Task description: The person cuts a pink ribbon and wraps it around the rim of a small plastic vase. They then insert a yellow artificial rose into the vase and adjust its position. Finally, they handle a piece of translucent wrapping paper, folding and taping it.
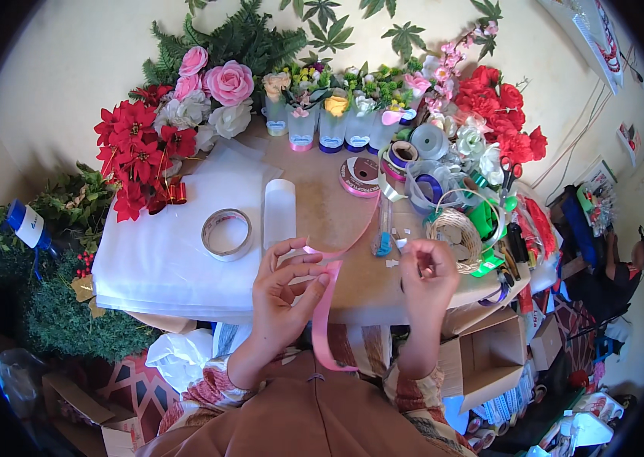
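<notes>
The left hand (pixel 287 286) pinches a pink ribbon (pixel 325 320) into a loop; the right hand (pixel 427 273) (curled, contents unclear) hovers beside. Securing the fold likely comes next.

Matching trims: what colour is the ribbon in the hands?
Pink ribbon, clearest in the head view.

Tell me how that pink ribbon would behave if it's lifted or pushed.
The narrow pink satin ribbon is probably floppy: it curls over the left hand and hangs limp below the table edge. Likely very light, being a thin strip. Its sheen suggests it may slip through fingers.
</notes>
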`<state>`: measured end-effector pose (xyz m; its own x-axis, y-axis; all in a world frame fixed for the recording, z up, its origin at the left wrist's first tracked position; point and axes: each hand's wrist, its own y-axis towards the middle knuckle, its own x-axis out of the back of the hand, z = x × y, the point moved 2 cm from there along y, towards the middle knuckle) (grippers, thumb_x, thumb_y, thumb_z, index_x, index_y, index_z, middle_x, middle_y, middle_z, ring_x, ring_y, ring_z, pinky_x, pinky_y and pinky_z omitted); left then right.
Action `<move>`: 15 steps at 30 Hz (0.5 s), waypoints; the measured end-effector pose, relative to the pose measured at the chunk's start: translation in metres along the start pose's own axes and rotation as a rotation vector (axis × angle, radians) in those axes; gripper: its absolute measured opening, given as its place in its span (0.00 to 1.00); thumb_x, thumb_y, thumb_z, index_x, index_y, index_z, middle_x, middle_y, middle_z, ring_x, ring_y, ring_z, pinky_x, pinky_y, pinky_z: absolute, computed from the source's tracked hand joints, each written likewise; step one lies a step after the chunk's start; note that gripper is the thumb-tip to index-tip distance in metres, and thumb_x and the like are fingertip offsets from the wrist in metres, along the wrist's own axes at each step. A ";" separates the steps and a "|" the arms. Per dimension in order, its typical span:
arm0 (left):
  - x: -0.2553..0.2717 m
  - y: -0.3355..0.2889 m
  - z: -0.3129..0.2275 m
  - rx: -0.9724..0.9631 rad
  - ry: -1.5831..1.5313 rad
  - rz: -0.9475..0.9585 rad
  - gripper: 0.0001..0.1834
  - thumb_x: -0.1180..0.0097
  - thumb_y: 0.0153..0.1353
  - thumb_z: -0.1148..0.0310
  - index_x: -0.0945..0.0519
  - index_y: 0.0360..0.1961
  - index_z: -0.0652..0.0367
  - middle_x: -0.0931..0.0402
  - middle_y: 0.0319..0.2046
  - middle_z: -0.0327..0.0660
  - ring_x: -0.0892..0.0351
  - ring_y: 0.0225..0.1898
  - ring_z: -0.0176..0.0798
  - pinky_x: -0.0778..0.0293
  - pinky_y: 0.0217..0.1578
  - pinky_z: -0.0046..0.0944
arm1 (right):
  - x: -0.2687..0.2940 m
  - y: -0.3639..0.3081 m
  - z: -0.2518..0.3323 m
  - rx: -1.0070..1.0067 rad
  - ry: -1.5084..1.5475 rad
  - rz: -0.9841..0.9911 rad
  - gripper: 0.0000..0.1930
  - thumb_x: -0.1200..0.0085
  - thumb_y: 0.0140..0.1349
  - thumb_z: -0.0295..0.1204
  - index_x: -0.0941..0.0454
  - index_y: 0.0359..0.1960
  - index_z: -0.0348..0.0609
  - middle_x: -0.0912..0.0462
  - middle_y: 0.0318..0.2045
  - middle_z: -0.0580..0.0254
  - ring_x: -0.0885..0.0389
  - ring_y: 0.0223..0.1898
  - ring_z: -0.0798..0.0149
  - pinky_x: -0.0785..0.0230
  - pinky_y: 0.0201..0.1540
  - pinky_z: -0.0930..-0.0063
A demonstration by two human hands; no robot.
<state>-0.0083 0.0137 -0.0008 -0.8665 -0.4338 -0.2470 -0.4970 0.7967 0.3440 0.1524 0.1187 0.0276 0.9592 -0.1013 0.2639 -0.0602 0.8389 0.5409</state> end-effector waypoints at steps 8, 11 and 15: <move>-0.004 0.003 0.004 0.058 -0.033 -0.029 0.12 0.44 0.50 0.84 0.25 0.38 0.67 0.43 0.53 0.45 0.30 0.50 0.40 0.22 0.44 0.35 | 0.017 0.010 -0.039 0.009 -0.344 -0.008 0.06 0.43 0.50 0.22 0.22 0.31 0.35 0.23 0.19 0.56 0.26 0.17 0.70 0.36 0.20 0.77; -0.004 0.003 0.009 0.071 -0.101 -0.029 0.17 0.44 0.49 0.85 0.29 0.42 0.65 0.43 0.52 0.46 0.30 0.50 0.40 0.23 0.44 0.35 | 0.012 0.007 -0.031 -0.016 -0.281 0.015 0.06 0.43 0.51 0.23 0.22 0.31 0.35 0.22 0.21 0.56 0.25 0.18 0.70 0.35 0.21 0.79; -0.007 -0.001 0.007 0.131 -0.254 0.036 0.21 0.44 0.48 0.86 0.34 0.44 0.61 0.39 0.51 0.48 0.29 0.48 0.41 0.26 0.45 0.36 | 0.003 0.003 -0.020 -0.055 -0.111 0.081 0.05 0.45 0.54 0.21 0.22 0.32 0.36 0.23 0.19 0.66 0.28 0.18 0.78 0.37 0.21 0.84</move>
<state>-0.0015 0.0188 -0.0057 -0.8353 -0.2981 -0.4619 -0.4417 0.8642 0.2411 0.1609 0.1317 0.0138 0.9153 -0.0877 0.3931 -0.1182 0.8746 0.4702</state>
